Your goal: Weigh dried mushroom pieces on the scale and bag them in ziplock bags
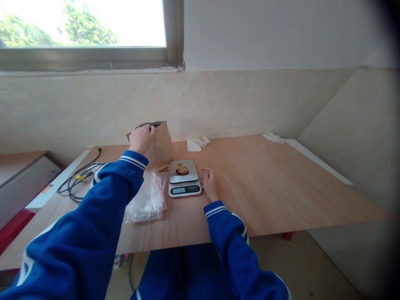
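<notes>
My left hand (142, 138) is closed, its knuckles up, at the mouth of a brown paper bag (163, 146) standing at the back of the table. Its fingertips are hidden, so I cannot see what they hold, if anything. A white kitchen scale (185, 191) with a metal plate and a lit display lies right of the bag. On its plate rests a small heap of brown, dried-looking pieces (181, 168). My right hand (210, 183) lies on the table against the scale's right side, empty, with loosely curled fingers apart.
Clear plastic zip bags (146, 200) lie in a pile left of the scale. A black cable (73, 183) is coiled at the left. A white card (193, 145) and crumpled white scraps (273, 138) lie by the tiled wall. The wooden table (265, 187) ends close to my lap.
</notes>
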{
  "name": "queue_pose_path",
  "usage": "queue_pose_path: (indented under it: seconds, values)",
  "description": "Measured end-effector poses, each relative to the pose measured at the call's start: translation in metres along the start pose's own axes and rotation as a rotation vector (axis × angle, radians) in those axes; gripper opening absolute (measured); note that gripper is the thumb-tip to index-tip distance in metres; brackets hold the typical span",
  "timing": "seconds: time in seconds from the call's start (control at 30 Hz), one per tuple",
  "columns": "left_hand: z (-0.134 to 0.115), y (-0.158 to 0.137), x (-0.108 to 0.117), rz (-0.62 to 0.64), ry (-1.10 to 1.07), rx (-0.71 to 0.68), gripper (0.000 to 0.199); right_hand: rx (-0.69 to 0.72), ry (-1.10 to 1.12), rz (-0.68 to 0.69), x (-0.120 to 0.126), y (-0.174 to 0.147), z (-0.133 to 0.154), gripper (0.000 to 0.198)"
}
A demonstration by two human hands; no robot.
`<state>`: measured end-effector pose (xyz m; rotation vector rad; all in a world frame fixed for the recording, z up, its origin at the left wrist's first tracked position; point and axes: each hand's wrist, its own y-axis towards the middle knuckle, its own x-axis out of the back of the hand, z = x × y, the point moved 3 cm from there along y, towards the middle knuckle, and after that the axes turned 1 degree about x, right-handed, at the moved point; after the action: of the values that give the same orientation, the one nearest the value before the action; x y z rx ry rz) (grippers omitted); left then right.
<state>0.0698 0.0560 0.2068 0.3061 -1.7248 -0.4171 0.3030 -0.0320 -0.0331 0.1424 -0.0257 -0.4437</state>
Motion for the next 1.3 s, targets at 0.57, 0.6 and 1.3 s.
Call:
queue_pose_path:
  seconds: [0.57,0.6,1.3]
  values:
    - [-0.006,0.002,0.004,0.166,0.032,0.009,0.06,0.004,-0.025,0.008,0.001,0.001,-0.003,0.031]
    - [-0.006,0.003,0.004,0.187,0.035,0.006,0.06,0.005,-0.027,0.008,0.001,0.001,-0.002,0.03]
    - [0.001,0.014,0.014,0.264,-0.065,-0.06,0.035,0.032,-0.063,0.002,0.0,0.001,0.001,0.029]
